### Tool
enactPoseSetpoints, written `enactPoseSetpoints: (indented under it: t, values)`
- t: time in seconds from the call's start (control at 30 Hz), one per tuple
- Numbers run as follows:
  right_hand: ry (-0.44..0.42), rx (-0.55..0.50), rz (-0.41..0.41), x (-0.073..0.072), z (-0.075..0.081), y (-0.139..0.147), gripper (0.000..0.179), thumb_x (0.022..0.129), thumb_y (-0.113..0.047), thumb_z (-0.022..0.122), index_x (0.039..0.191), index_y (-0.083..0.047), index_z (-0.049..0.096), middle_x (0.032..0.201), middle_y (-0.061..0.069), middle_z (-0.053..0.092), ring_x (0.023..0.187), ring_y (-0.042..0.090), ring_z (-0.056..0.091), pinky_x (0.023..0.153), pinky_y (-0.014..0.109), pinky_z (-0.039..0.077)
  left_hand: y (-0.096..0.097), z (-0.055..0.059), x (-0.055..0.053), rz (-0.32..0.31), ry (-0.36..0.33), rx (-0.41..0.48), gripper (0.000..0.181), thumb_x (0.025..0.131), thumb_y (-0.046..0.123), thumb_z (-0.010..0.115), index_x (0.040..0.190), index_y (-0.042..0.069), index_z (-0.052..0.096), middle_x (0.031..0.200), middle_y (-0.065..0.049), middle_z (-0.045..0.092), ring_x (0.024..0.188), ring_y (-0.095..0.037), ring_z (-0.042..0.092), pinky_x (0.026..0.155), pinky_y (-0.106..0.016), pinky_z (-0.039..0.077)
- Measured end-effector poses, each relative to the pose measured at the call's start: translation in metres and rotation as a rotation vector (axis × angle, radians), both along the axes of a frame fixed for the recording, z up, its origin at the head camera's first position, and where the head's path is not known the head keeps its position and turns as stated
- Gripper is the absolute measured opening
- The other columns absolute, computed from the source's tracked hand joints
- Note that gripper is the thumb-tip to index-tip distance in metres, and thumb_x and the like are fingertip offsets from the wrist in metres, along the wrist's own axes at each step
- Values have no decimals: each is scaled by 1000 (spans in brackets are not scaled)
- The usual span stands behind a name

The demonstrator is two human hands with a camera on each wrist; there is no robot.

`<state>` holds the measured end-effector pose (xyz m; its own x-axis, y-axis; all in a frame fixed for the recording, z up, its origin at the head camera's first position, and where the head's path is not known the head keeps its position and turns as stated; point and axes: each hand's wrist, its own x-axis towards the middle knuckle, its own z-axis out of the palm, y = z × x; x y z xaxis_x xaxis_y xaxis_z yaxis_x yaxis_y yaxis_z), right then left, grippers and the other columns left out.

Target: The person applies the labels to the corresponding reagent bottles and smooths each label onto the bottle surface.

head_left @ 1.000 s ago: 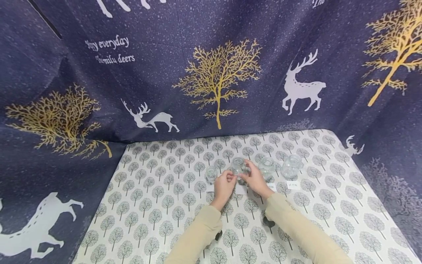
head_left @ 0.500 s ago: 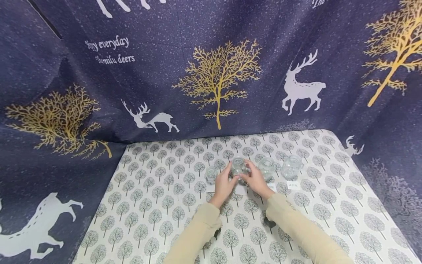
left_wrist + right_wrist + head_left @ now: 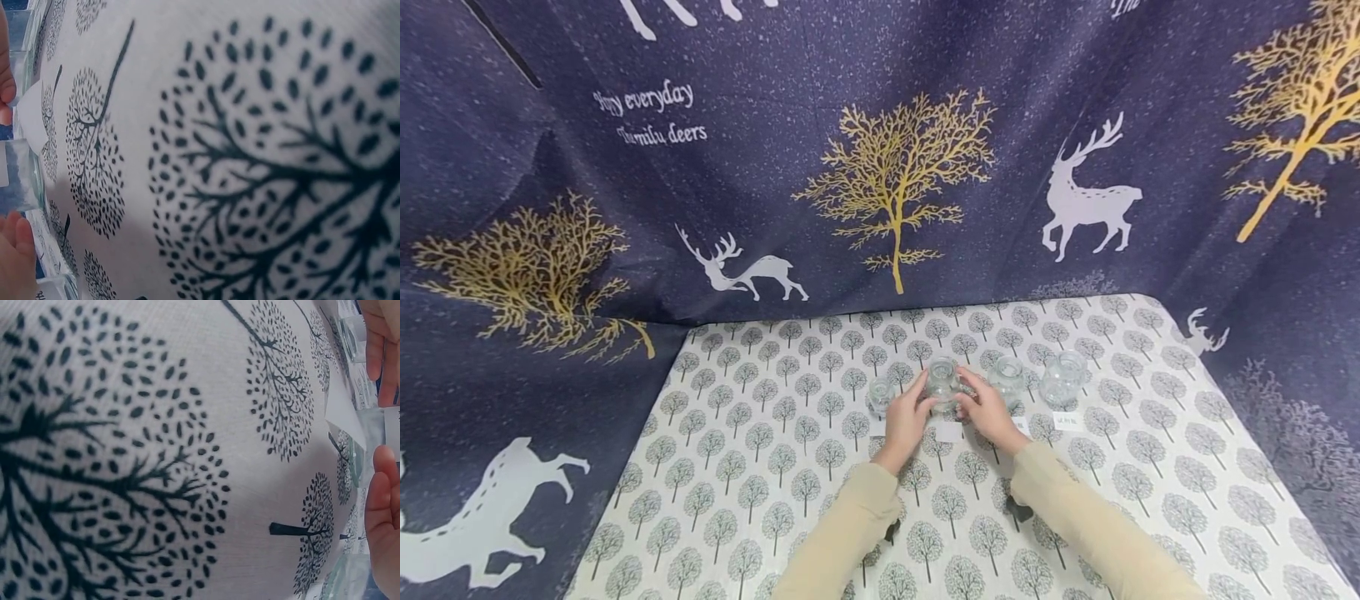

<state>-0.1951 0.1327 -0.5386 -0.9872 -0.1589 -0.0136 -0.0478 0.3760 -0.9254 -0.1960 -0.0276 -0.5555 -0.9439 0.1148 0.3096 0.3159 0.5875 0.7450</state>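
Note:
A clear glass bottle (image 3: 942,382) stands upright between my two hands, with a white label on its front that shows in the right wrist view. My left hand (image 3: 904,427) is at its left side, fingers relaxed and lightly bent. On the other side is my right hand (image 3: 991,413), thumb and fingers loosely spread. Both wrist views show gaps between the fingers and the glass; whether a fingertip still touches it cannot be told. A white card (image 3: 949,431) lies in front of the bottle.
A smaller glass bottle (image 3: 880,394) stands left of my left hand. Two more glass bottles, one nearer (image 3: 1006,382) and one farther right (image 3: 1063,379), stand right of it. A printed card (image 3: 1064,420) lies before the rightmost one. A dark curtain (image 3: 737,208) hangs behind the table.
My left fingers, bunched at the bottle's front a second ago, have spread to its left side. My right hand has loosened and drawn slightly right. The bottle stays about where it was.

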Motion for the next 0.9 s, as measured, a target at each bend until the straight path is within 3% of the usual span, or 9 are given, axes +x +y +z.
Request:
enactPoseSetpoints:
  t: [0.1, 0.17, 0.23, 0.3, 0.4, 0.43, 0.6, 0.9]
  values:
    - [-15, -14, -11, 1, 1, 0, 53, 88, -5, 49, 137, -16, 31, 132, 25, 39, 64, 20, 60, 56, 21, 50, -2, 0, 0, -9, 10, -3, 49, 84, 15, 56, 131, 16, 41, 57, -5, 57, 39, -1, 35, 46, -11, 40]
    - [-22, -11, -14, 1, 1, 0, 54, 88, -4, 48, 137, -17, 30, 132, 25, 39, 66, 22, 60, 57, 21, 50, -4, 1, 0, -19, -1, -1, 49, 85, 15, 55, 132, 18, 40, 52, -4, 50, 38, -4, 35, 46, -14, 41]
    - [-21, 7, -16, 2, 1, 0, 55, 87, -2, 48, 137, -17, 30, 132, 24, 40, 70, 24, 61, 59, 23, 51, -4, 2, 1, -18, 1, -26, 49, 85, 15, 55, 132, 19, 40, 64, -6, 60, 45, -10, 47, 58, -19, 48]
    - [-1, 48, -3, 3, 1, -2, 59, 85, -2, 50, 138, -15, 27, 132, 24, 40, 79, 25, 60, 67, 25, 52, -5, 2, 1, -27, -26, -41, 53, 84, 16, 56, 134, 19, 37, 89, -9, 66, 65, -15, 61, 73, -27, 51]
    - [29, 97, 6, 4, 2, -5, 67, 81, -4, 57, 139, -14, 23, 132, 23, 39, 93, 29, 57, 78, 34, 50, -3, 2, 1, -47, -69, -66, 60, 82, 23, 60, 136, 18, 33, 122, -9, 55, 100, -22, 59, 93, -36, 43]
    - [38, 108, 9, 4, 2, -6, 70, 80, -6, 60, 139, -13, 22, 132, 22, 39, 97, 30, 55, 81, 36, 48, -3, 2, 1, -51, -79, -77, 63, 80, 26, 61, 136, 17, 32, 125, -9, 53, 107, -23, 56, 95, -37, 41]
    - [78, 145, -7, 2, 0, -11, 77, 76, -11, 65, 138, -10, 20, 129, 20, 41, 107, 34, 49, 89, 43, 44, 1, 0, -1, -47, -81, -105, 70, 77, 35, 61, 136, 14, 30, 122, -10, 55, 106, -23, 57, 92, -36, 43]
    - [98, 224, -24, -3, -4, -15, 75, 75, -4, 64, 138, -10, 23, 131, 18, 40, 115, 34, 44, 92, 44, 41, 3, 2, 0, -14, -49, -146, 66, 76, 18, 66, 133, 13, 33, 118, -10, 57, 100, -22, 59, 86, -31, 47]
